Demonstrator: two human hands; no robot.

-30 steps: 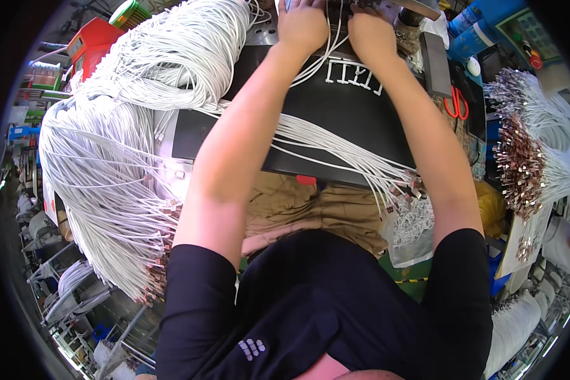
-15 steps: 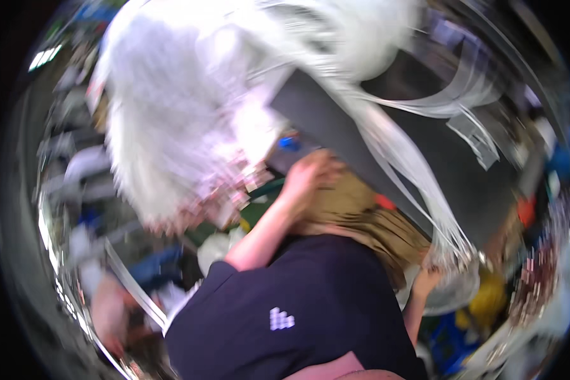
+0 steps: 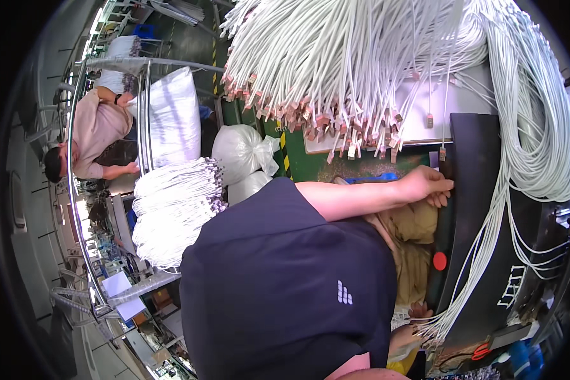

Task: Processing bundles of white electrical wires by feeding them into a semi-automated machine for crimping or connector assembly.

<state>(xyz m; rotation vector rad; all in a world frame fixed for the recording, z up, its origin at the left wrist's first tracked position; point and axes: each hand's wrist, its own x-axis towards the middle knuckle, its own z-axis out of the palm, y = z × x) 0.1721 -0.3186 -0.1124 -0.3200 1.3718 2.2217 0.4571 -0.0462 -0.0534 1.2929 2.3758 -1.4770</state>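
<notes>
My left hand (image 3: 426, 185) is at the front edge of the black work surface (image 3: 475, 152), its fingers curled and pressed together against the edge. Whatever they may hold is hidden. Lower in view, my right hand (image 3: 419, 313) is closed around the gathered ends of several thin white cables (image 3: 481, 259), partly covered by my shirt and the cables. These strands run up across the black surface to a large looped bundle of white cables (image 3: 538, 114). Beyond my left arm hangs a thick heap of white cables (image 3: 354, 69) with pinkish-metal plugs at their ends.
Red-handled scissors (image 3: 481, 351) lie near my right hand, and a red round disc (image 3: 440, 261) sits at the work surface's edge. Behind me are filled white bags (image 3: 242, 151), another cable bundle (image 3: 174, 212) and a metal rail (image 3: 144, 120). A co-worker (image 3: 98, 130) is beyond it.
The view has turned and sharpened, so the cable heap now appears farther right. My left hand remains by the work surface's edge; my right hand still holds the cable ends.
</notes>
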